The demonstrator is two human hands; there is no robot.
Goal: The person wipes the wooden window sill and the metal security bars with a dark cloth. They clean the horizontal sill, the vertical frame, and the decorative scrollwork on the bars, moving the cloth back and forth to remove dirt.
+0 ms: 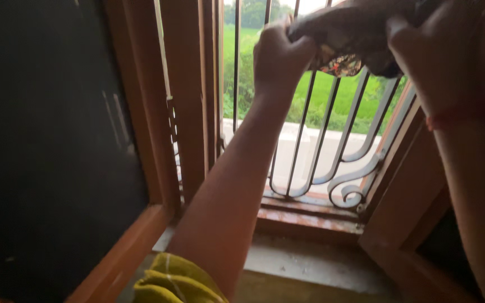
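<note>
A dark patterned cloth point(355, 39) is gripped at its left end by the clenched fingers point(296, 47) of the left hand point(279, 59), the knuckles being turned toward the window. Its right end is gathered under the curled fingers point(397, 28) of the right hand point(433, 56), which are closed on the fabric; a red thread point(461, 115) is seen around that wrist. The cloth is held up high between the two hands, bunched and hanging slightly in the middle, just in front of the curved metal window bars point(332, 146). Both forearms are raised toward the opening. Below the bars a rusty sill point(310, 216) and a pale stone ledge point(310, 261) are seen, framed by wooden shutters point(186, 101). A dark panel point(46, 146) stands at the left, and a yellow-green garment point(175, 280) shows at the bottom edge. Green fields point(321, 95) lie beyond the bars.
</note>
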